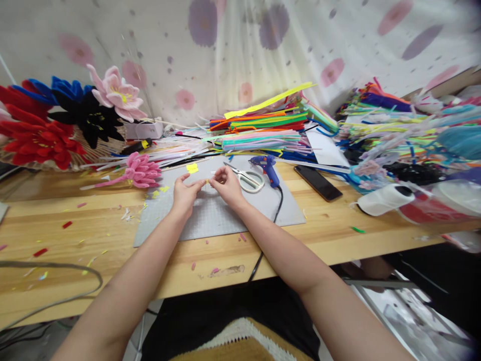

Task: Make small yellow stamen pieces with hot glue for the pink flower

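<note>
Over the grey cutting mat (165,220), my left hand (186,194) and my right hand (227,185) meet fingertip to fingertip. Both are closed in a pinch on a tiny yellow piece (207,181), too small to make out its kind. Just behind my left hand lies a yellow paper-like piece (192,168), with yellow scraps (164,189) on the mat to its left. Scissors with pale handles (252,181) lie right of my right hand, partly hidden by it. A blue glue gun (266,168) rests beside the scissors.
A pink fuzzy flower (140,171) lies left of the mat; red, black and light-pink flowers (118,94) stand behind it. Bundles of pipe cleaners (263,140) line the back. To the right are a phone (317,183) and a white spool (385,199). The glue gun's black cord (278,205) crosses the mat.
</note>
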The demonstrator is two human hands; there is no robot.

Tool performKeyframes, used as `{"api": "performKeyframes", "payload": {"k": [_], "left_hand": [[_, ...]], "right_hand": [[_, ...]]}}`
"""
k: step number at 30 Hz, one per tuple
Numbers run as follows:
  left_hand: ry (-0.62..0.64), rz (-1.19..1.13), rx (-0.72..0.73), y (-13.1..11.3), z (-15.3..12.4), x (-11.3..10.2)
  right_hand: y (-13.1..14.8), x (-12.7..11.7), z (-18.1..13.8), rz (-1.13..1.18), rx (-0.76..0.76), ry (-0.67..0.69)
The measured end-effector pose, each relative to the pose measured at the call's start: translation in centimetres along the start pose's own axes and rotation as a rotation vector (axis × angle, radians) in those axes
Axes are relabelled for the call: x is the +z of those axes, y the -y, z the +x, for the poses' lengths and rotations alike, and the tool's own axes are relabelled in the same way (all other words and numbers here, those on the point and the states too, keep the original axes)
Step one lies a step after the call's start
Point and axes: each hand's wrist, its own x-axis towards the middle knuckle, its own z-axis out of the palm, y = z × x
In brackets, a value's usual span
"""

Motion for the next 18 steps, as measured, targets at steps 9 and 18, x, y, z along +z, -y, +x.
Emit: {"api": "performKeyframes", "payload": {"k": [9,18], "left_hand": [[-0.047,0.03,0.072,0.51,0.36,-0.03],[-0.075,-0.093,-0.094,0.0,0.25,0.17]], "right_hand": [[0.04,0.29,-0.08,0.058,-0.007,0.002],[0.34,0.43,-0.17,0.09,-0.009,0.029]]}}
